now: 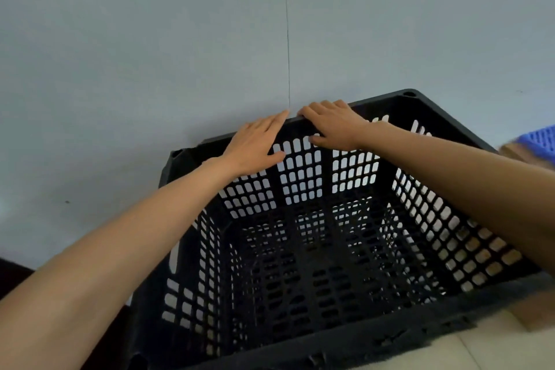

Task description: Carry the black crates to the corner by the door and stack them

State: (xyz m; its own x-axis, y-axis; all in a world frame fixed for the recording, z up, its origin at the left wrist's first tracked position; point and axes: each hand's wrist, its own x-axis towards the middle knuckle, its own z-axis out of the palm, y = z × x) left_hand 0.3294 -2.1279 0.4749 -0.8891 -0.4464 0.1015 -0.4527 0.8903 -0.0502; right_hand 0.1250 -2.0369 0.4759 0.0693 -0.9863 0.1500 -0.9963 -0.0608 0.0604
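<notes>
While both arms are reaching forward across the open top, the left hand [255,150] is lying flat and spread on the far rim of the black crate [315,249], fingers pointing at the wall and the thumb pressing on the inner face of the far side; it is resting there, not clamping. Just beside it, almost touching at the fingertips, the right hand [333,126] is curling over the same rim, fingers hooked down the outer side and the thumb inside, so it is gripping the edge.

The crate is sitting directly below the person, its far side close against the grey wall [150,54], tilted a little in the view. Whether another crate is standing beneath it cannot be told. It is a deep, rectangular, moulded plastic box, walls and floor pierced all over with rows of rounded slots, with a solid thick rim and small round sockets at the corners. It is empty.

Judging by that, it is probably handling light and stiff, awkward mainly for its bulk. The rim, or the longer hand slots in the side walls, are offering the surest hold. At the right edge, a blue plastic crate [540,141] is showing, blurred.
</notes>
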